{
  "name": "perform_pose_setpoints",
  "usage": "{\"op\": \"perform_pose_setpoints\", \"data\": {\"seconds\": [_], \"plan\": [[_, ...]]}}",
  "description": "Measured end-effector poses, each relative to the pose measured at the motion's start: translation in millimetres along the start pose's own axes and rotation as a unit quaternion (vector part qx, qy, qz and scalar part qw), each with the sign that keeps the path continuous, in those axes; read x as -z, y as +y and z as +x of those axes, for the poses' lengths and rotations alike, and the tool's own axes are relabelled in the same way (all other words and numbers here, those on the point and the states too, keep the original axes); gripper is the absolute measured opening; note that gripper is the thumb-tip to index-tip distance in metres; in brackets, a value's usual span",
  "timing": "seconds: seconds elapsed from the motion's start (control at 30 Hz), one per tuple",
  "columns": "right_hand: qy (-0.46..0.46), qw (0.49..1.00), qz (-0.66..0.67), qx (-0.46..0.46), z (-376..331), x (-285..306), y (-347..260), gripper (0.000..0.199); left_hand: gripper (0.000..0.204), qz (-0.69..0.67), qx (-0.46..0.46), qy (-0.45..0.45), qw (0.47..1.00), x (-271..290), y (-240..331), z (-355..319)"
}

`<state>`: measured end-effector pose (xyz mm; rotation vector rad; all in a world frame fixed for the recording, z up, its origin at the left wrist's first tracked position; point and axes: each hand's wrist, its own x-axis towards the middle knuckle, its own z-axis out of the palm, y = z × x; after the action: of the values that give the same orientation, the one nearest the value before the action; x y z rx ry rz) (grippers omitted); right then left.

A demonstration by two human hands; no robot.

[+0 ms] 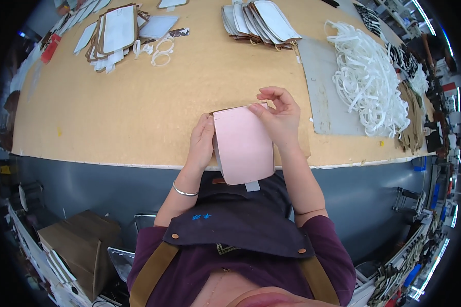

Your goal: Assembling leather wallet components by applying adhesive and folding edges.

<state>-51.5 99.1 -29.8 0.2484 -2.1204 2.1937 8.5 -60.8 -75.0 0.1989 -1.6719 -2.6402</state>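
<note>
A pink, rounded rectangular pouch piece with a thin brown edge is held upright over the front edge of the tan worktable. My left hand grips its left side, with a silver bangle on that wrist. My right hand pinches its top right corner, fingers curled above it. A small white tab hangs from the bottom of the pouch piece.
A tangled pile of white straps lies at the right on a grey mat. Stacks of white, brown-edged pieces sit at the far middle, and more white pieces at the far left. Cardboard boxes stand below left.
</note>
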Motion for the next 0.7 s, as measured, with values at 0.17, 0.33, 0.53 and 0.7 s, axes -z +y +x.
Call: {"op": "perform_pose_setpoints", "data": {"seconds": [0.17, 0.33, 0.53, 0.7], "plan": [[0.041, 0.996, 0.079, -0.022, -3, -1, 0, 0.025, 0.023, 0.158, -0.131, -0.003, 0.979, -5, -3, -7], [-0.031, 0.995, -0.001, -0.093, -25, 9, 9, 0.016, 0.023, 0.078, -0.108, 0.062, 0.989, 9, 0, 2], [0.014, 0.997, -0.028, -0.071, -22, 13, 32, 0.026, 0.037, 0.109, -0.193, -0.001, 0.975, 14, -1, -1], [0.066, 0.978, -0.099, -0.173, -6, 44, 56, 0.027, 0.046, -0.133, -0.173, -0.03, 0.975, 24, 59, -9]]}}
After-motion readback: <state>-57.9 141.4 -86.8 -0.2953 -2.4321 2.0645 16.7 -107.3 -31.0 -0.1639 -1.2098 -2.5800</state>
